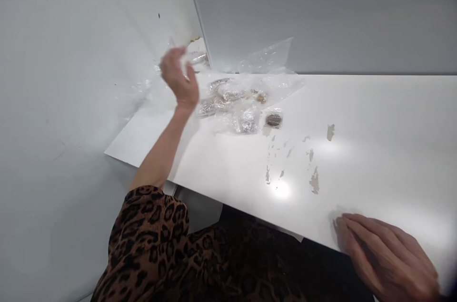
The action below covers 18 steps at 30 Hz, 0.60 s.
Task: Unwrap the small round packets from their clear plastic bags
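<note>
Clear plastic everywhere at the far left corner of the white table (357, 116): a heap of small transparent bags (232, 102), several with brownish contents, lies against the back edge where the two grey walls meet. One small packet with a dark brown block (273, 120) sits just beside the heap, on its near right side, apart from the rest. A larger empty-looking bag (267, 57) stands up behind the heap against the back wall.

Progress, as a judgement only: sorting or handling of the bags looks early or mid-way. Most packets remain bunched in the heap, only the dark one set off by itself, and nothing laid out along the near edge or the right half of the table.

Left hand (178, 78): raised above the far left corner, arm reaching out from a leopard-print sleeve (150, 235). Fingers curled, pinching a thin clear plastic film or bag (194, 54) that trails up and to the right of the hand. Motion blur; grip appears closed on it, exact finger placement not readable.

Right hand (385, 254): flat on the near edge of the table toward the right, palm down, fingers stretched and together, holding nothing.

Hands well apart, one at each end of the table. Worn patches (314, 180) where the surface has chipped show in the middle, between heap and right hand.
</note>
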Available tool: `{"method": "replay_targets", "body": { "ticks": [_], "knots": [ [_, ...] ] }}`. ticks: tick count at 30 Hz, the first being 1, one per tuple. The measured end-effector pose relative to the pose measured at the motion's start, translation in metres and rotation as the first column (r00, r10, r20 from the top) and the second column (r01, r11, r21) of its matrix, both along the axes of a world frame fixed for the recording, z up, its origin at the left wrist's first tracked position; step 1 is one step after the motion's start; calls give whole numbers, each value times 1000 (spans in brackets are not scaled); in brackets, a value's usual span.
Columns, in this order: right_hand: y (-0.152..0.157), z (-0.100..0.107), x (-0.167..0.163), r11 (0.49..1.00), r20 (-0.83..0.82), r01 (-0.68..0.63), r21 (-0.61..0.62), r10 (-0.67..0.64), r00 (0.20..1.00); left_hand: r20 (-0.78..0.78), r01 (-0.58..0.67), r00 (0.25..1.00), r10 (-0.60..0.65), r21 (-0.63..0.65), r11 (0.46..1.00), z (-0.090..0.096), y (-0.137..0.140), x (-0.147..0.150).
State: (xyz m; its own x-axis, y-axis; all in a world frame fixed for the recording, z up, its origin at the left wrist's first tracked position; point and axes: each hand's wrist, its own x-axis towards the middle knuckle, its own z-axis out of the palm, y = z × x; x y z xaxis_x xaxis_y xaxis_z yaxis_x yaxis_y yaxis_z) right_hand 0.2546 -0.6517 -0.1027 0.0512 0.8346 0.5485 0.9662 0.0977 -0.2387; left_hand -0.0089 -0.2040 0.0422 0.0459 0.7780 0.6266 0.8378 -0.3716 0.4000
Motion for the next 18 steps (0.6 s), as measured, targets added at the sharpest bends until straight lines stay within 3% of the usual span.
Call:
{"method": "replay_targets", "body": {
  "ticks": [2,4,5,7,10,13,15,16,18],
  "knots": [
    [8,9,-4,996,65,-49,73,44,997,-193,305,927,-321,-105,946,-14,-47,34],
    [12,13,-6,991,102,-61,118,49,994,-336,535,725,-602,-275,799,-38,-82,70],
    [13,14,-7,990,109,-60,126,46,993,-382,583,625,-681,-350,733,-50,-93,86],
    [13,13,-9,990,114,-56,128,41,993,-450,578,523,-724,-438,689,-72,-106,110],
    [13,10,-10,990,110,-61,126,47,993,-471,518,564,-678,-438,735,-88,-109,131],
    [12,9,-10,990,51,-72,122,66,997,-247,496,736,-631,-439,749,-86,-112,139],
    [12,9,-9,990,-46,-76,116,82,996,101,543,814,-573,-485,686,-79,-122,143],
    [12,9,-8,990,-122,-77,116,91,988,308,603,795,-523,-503,620,-76,-130,146],
    [12,10,-5,992,-344,-73,103,104,933,668,761,638,-382,-474,442,-71,-150,151]
  ]
}}
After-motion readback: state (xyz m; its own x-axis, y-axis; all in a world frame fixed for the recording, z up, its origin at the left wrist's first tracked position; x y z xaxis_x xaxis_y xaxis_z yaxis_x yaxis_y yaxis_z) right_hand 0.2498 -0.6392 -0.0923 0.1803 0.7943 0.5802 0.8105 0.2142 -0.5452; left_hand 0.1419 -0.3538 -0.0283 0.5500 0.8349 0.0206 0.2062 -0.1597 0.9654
